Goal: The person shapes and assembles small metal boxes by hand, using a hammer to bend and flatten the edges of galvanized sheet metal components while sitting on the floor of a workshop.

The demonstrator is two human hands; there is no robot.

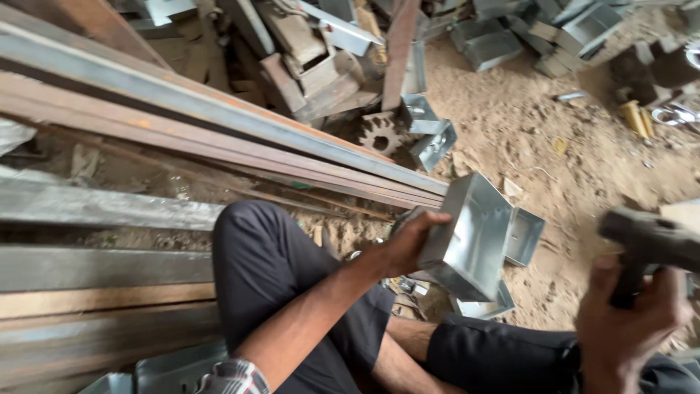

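The galvanised sheet-metal box [470,237] sits tilted, open side facing up and away, directly against the left hand [405,244]. The left hand clamps the box's near edge, fingers curled over the rim and thumb underneath. More open metal boxes [523,235] lie just beyond and below it on the sandy floor [583,168].

The right hand [631,321], well apart from the box toward the person's right, is closed in a fist around the handle of a dark tool [645,244]; motion blur leaves its type uncertain, possibly a hammer.

Beyond the left hand lie long rusted steel bars [219,138]. Farther off, past these, sits a toothed gear [380,133] among scattered metal offcuts. The person's knee in dark trousers [262,255] is beneath the left forearm.
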